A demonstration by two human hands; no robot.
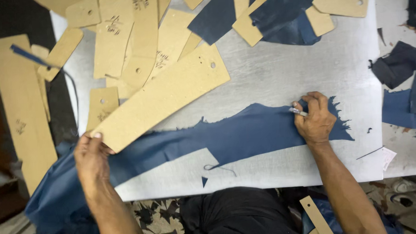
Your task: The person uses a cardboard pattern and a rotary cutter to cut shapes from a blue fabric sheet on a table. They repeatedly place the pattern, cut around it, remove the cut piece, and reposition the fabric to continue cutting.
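While left hand point(92, 157) grips near end of long card pattern point(162, 98), fingers curled round its edge, pattern lies slantwise over blue leather point(246, 131) on table point(281, 71); right hand point(316, 119) rests on leather's right end, fingers pinching small knife point(298, 111); more card patterns point(120, 36) heaped far left, dark blue scraps point(397, 64) at right

A long leather piece point(246, 131) lies across the bench point(281, 71), its left end hanging over the near edge. A long cardboard template point(165, 95) lies slanted on its left part. More templates point(129, 36) are heaped behind, leather scraps point(397, 64) to the right.
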